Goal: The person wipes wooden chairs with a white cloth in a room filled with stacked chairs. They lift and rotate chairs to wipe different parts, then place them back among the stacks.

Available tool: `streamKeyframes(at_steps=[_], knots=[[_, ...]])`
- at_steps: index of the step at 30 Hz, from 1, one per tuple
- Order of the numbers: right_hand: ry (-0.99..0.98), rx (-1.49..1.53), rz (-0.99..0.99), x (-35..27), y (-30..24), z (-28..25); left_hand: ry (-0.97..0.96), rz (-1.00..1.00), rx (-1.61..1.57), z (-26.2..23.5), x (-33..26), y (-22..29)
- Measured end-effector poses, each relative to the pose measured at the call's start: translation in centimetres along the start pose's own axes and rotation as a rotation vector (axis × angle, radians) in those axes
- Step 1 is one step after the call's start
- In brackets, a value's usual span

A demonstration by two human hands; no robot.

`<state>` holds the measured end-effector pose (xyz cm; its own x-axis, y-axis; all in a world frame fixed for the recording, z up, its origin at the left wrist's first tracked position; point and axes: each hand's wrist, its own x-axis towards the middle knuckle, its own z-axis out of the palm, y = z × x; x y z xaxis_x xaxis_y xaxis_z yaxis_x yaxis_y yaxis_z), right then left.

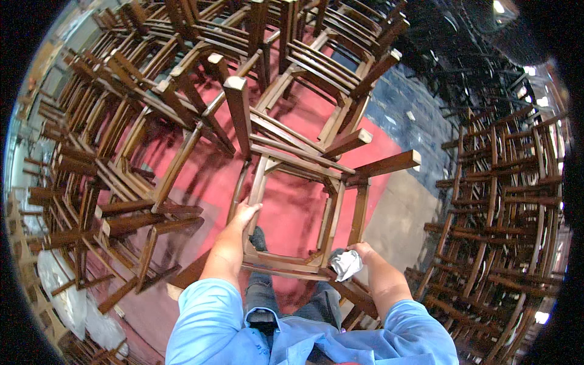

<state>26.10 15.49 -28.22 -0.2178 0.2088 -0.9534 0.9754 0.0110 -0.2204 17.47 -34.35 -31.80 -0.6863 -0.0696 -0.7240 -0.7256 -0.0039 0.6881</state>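
Right in front of me is a dark brown wooden chair frame (286, 266) with no seat panel, its legs sticking up and away from me. My left hand (246, 215) is closed around the frame's left side rail. On the right side, my right hand (363, 249) has its fingers curled over a crumpled white cloth or paper (345, 265), at the near right corner of the frame. Part of that hand's grip is hidden behind the crumpled piece. Through the open frame a red floor covering (298, 213) shows, along with one of my shoes.
Many similar wooden frames (182, 85) crowd the far side and left, legs pointing several ways. Tall stacks of brown frames (499, 213) stand at the right. White plastic sheeting (64, 292) lies at lower left. Brown cardboard (404, 213) covers floor right of the frame.
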Motion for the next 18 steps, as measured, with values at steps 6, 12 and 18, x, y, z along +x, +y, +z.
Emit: streamKeyframes(at_steps=[6,12,18], knots=[[-0.030,0.253,-0.045,-2.0,4.1,11.1,-0.157,-0.003,0.128,-8.2,6.5,-1.7],[0.083,0.309,-0.042,-3.0,3.9,17.0,-0.132,0.025,0.206,-11.5,10.1,-0.2],[0.139,0.332,-0.205,-2.9,2.6,21.3,-0.201,0.024,0.103,-14.6,12.9,0.3]])
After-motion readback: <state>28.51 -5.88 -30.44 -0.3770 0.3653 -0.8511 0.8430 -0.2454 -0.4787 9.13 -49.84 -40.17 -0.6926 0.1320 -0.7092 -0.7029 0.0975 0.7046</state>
